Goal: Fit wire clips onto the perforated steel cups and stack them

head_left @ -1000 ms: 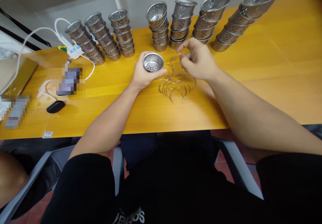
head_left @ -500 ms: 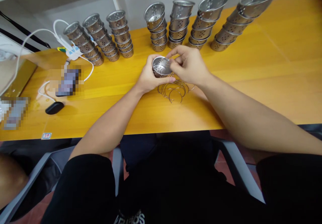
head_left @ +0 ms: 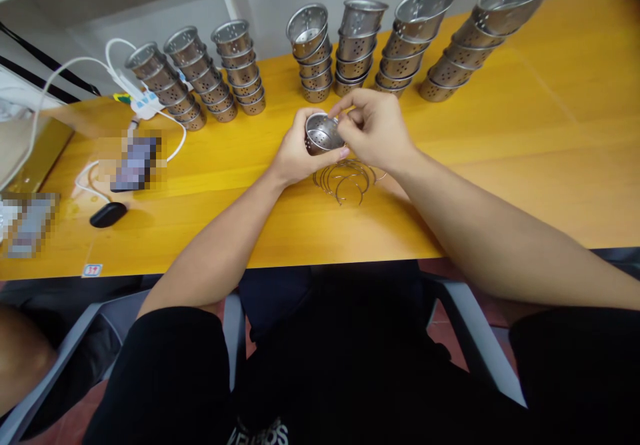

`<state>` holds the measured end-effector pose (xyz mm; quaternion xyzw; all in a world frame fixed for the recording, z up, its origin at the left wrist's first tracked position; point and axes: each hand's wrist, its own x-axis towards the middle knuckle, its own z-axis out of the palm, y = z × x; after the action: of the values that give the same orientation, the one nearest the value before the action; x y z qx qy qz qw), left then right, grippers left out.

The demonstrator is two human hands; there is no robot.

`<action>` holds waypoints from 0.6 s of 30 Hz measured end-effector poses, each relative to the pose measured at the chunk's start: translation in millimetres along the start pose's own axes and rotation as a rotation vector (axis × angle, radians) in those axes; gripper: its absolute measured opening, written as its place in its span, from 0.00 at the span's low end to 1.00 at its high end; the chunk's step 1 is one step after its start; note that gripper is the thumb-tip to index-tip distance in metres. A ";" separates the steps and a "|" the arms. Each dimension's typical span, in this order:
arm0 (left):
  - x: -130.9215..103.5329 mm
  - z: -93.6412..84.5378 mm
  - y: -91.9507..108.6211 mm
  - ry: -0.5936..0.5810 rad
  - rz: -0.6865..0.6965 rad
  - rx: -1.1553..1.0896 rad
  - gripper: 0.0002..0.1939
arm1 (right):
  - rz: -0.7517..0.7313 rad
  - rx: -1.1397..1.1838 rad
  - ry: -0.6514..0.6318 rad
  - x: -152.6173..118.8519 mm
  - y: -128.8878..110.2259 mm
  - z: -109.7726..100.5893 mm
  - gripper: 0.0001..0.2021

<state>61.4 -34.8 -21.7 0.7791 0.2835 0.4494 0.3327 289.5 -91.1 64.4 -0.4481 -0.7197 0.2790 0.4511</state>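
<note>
Steady the cup [head_left: 323, 139] in your curled left hand [head_left: 294, 153], while your right hand [head_left: 376, 127] pinches at its rim, contents hidden.

A small blue-bordered sticker [head_left: 93, 270] on the table [head_left: 280, 231] edge, lower left of the frame, bears a red number starting with 3; its second digit is unclear. White lettering [head_left: 260, 433] on the black shirt [head_left: 350, 365], bottom centre-left, is partly hidden and unreadable as a whole.
</note>
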 end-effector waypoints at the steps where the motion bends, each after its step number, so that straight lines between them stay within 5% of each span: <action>1: -0.3 -0.7 1.1 -0.002 0.005 0.008 0.57 | -0.003 0.008 0.002 -0.1 -2.6 0.0 0.22; 12: -1.9 -11.0 2.3 -0.058 0.000 -0.074 0.46 | -0.045 0.222 -0.165 -0.9 -18.3 -17.5 0.43; 18: -0.5 -8.7 -5.6 -0.016 0.113 0.037 0.47 | 0.008 0.320 -0.166 1.0 -7.4 -10.4 0.44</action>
<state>52.6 -29.4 -23.1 0.8035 0.2447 0.4560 0.2943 295.7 -93.5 75.3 -0.3490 -0.6990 0.4277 0.4547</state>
